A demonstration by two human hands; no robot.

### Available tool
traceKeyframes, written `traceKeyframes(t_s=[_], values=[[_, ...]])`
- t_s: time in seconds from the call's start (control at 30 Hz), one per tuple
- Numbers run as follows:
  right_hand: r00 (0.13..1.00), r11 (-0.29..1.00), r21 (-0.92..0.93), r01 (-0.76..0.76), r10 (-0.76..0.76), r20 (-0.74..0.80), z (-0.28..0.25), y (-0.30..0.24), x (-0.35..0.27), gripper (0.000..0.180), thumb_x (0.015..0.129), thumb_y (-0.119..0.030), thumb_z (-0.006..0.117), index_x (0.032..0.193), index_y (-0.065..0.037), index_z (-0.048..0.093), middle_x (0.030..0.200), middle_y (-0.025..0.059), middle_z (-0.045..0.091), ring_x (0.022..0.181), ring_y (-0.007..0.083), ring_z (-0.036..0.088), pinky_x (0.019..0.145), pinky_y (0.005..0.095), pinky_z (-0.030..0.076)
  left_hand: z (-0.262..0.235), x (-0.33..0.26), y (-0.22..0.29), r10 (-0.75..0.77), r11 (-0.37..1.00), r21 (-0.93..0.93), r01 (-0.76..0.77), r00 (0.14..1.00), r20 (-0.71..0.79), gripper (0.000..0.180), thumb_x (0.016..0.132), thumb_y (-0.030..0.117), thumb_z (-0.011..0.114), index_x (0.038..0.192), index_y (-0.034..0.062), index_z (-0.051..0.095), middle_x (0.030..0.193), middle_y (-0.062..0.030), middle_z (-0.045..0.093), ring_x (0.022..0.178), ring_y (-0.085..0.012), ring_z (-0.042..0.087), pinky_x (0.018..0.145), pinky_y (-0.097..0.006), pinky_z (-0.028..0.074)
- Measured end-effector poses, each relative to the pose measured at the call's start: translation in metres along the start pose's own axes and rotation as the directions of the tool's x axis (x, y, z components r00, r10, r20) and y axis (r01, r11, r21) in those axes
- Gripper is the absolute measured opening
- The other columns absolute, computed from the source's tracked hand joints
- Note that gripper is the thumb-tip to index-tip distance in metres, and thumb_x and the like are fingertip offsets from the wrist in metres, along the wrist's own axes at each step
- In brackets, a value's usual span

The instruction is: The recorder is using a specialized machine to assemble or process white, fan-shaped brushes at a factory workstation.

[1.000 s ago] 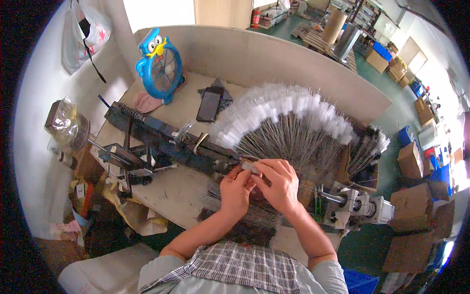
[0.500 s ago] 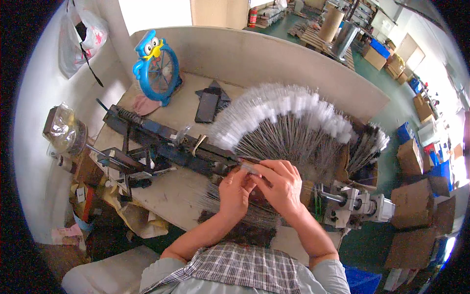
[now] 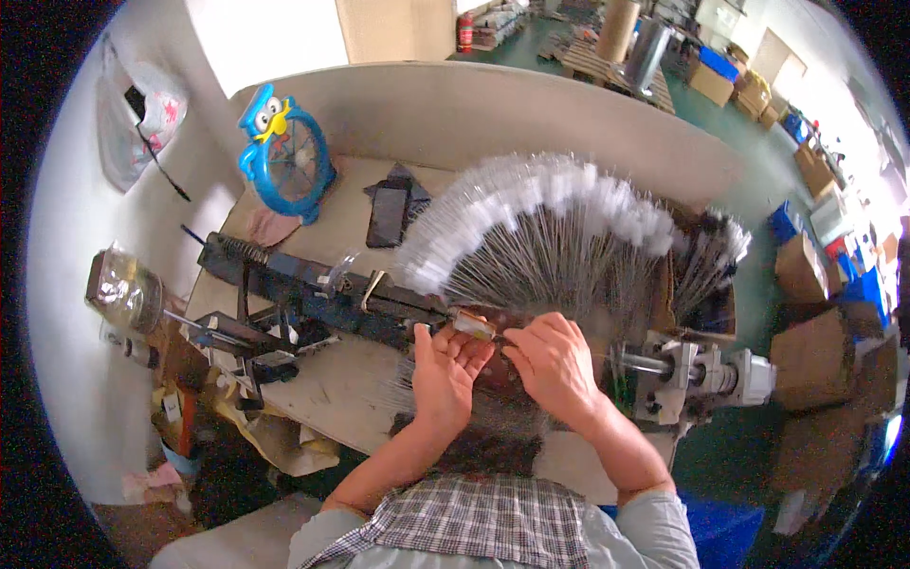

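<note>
Close to the end of the long black machine bar (image 3: pixel 313 289) is a small whitish cylindrical piece (image 3: pixel 473 325), which looks like the white head of a wire brush. My left hand (image 3: pixel 445 377) is beside it with palm turned up and fingers spread, just under the piece. My right hand (image 3: pixel 553 368) is closed, thumb and fingertips pinched at the piece's right end, seemingly on its thin stem. Behind my hands a wide fan of white-tipped wire brushes (image 3: pixel 559 204) spreads over the table. Thin wires also lie below my hands, partly hidden by them.
A blue duck-shaped fan (image 3: pixel 289 171) and a dark phone (image 3: pixel 387 216) stand and lie at the back left. Dark-bristled brushes (image 3: pixel 711 256) fill a box on the right, near a metal clamp mechanism (image 3: pixel 697 375). A low partition (image 3: pixel 455 104) borders the table's far side.
My left hand's fingers have opened from around the whitish piece. My right hand has shifted slightly right and down to the piece's right end. The view has tilted a little.
</note>
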State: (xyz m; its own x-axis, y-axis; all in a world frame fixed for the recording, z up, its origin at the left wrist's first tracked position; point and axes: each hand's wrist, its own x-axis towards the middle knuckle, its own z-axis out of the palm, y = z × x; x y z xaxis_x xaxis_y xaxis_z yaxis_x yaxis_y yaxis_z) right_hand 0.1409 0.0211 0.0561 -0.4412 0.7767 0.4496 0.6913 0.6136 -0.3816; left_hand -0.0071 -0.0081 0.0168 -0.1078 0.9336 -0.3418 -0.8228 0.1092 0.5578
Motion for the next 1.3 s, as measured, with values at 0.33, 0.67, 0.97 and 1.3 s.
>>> traceKeyframes(t_s=[0.33,0.67,0.97,1.3], values=[[0.991,0.963,0.244,-0.112,0.091,0.097,-0.016,0.02,-0.047,0.015,0.077,-0.009,0.062,0.091,-0.006,0.063,0.079,0.0114,0.064,0.07,0.0294,0.063,0.061,0.0376,0.051,-0.058,-0.023,0.028,0.078,0.797,0.603,-0.046,0.997,-0.026,0.035,0.091,0.018,0.051,0.121,0.0006,0.049,0.116,-0.0102,0.056,0.109,-0.0203,0.053,0.086,-0.037,0.047],[0.807,0.923,-0.038,-0.382,0.354,0.473,-0.001,0.03,-0.094,0.02,0.082,-0.024,0.056,0.096,-0.01,0.06,0.088,0.0112,0.063,0.083,0.0302,0.062,0.07,0.0421,0.051,-0.324,-0.053,0.195,0.673,0.689,0.653,-0.316,0.613,-0.414,0.036,0.086,0.045,0.055,0.09,0.0094,0.06,0.076,-0.003,0.057,0.074,-0.0117,0.053,0.068,-0.028,0.041],[0.767,0.917,-0.126,-0.379,0.388,0.512,-0.022,0.028,-0.096,0.018,0.081,-0.02,0.059,0.097,-0.013,0.064,0.087,0.0095,0.061,0.081,0.0306,0.06,0.067,0.0406,0.048,-0.271,-0.049,0.16,0.746,0.653,0.676,-0.342,0.446,-0.495,0.035,0.088,0.043,0.053,0.095,0.0097,0.058,0.083,-0.0006,0.058,0.074,-0.0138,0.055,0.068,-0.025,0.044],[0.816,0.956,-0.158,-0.249,0.295,0.497,-0.005,0.048,-0.114,0.025,0.08,-0.01,0.056,0.104,-0.015,0.062,0.087,0.0087,0.058,0.081,0.0302,0.06,0.067,0.0404,0.049,-0.064,-0.018,0.012,0.065,0.888,0.461,-0.007,0.992,-0.11,0.02,0.087,0.023,0.053,0.1,0.0082,0.05,0.093,-0.0062,0.057,0.084,-0.0198,0.054,0.076,-0.037,0.048]])
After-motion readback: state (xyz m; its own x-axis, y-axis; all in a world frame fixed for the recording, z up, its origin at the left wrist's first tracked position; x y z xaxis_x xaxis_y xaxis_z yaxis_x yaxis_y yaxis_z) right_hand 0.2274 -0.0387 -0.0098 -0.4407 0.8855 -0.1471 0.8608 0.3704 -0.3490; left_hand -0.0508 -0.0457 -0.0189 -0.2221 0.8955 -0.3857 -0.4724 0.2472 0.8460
